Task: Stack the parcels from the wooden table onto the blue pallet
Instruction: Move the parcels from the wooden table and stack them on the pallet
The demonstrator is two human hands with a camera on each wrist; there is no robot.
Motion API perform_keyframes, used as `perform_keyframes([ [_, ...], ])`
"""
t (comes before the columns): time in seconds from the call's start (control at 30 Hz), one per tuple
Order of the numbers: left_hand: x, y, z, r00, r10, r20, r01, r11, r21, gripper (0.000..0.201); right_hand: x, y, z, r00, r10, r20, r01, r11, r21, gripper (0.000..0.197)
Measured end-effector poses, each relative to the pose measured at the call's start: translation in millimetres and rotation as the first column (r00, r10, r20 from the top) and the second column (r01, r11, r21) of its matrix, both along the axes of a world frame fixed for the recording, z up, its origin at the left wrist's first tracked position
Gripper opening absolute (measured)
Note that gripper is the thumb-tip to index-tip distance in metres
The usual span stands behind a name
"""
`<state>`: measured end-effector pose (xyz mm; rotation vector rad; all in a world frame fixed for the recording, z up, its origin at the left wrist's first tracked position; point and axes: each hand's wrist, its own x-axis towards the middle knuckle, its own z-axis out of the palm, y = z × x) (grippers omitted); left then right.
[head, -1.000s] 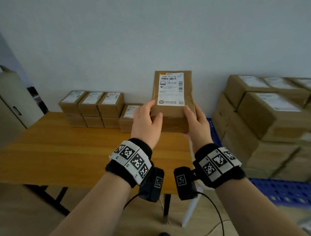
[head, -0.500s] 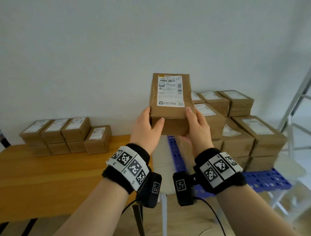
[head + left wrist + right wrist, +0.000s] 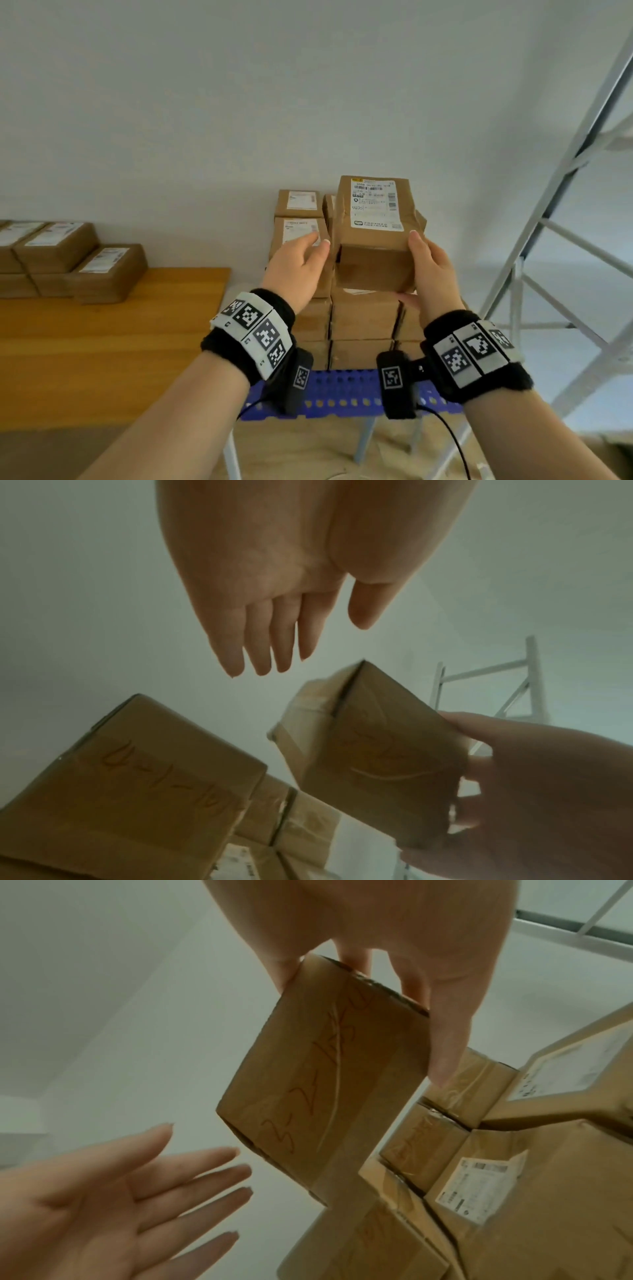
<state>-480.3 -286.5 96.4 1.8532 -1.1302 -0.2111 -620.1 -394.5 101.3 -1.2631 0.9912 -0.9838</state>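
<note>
A brown cardboard parcel with a white shipping label hangs above the stack of parcels on the blue pallet. My right hand grips its right side, thumb on top and fingers underneath; the right wrist view shows the parcel held the same way. My left hand is off the parcel, just to its left, fingers straight. In the left wrist view the left hand is spread above the held parcel. More parcels sit on the wooden table at left.
A grey metal shelving frame stands to the right of the pallet. A plain white wall lies behind everything. The pallet rests on pale legs over a light floor.
I have turned right and carried the parcel from the table side to above the pallet stack. My left hand has let go of the parcel; the right hand alone holds it now.
</note>
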Motion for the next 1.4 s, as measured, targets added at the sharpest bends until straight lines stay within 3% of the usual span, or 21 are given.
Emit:
perform_keyframes([
  [0.37, 33, -51, -8, 0.997, 0.043, 0.064, -0.052, 0.988, 0.143, 0.047, 20, -59, -24, 0.987, 0.043, -0.156, -0.025, 0.993, 0.117, 0.047],
  [0.5, 44, -69, -18, 0.988, 0.016, 0.155, -0.051, 0.974, 0.219, 0.049, 32, -70, -35, 0.981, 0.076, -0.180, -0.050, 0.988, 0.143, 0.041],
  [0.77, 44, -83, -25, 0.929, 0.034, 0.369, -0.164, 0.931, 0.327, 0.036, 46, -92, -42, 0.952, 0.168, -0.254, -0.121, 0.974, 0.192, 0.051],
  [0.93, 39, -89, -23, 0.914, 0.034, 0.403, -0.208, 0.894, 0.396, 0.037, 49, -104, -44, 0.943, 0.202, -0.265, -0.139, 0.961, 0.238, 0.053],
  [1.4, 38, -96, -23, 0.915, 0.003, 0.402, -0.200, 0.871, 0.449, 0.037, 51, -124, -61, 0.878, 0.196, -0.436, -0.201, 0.979, 0.036, 0.052],
])
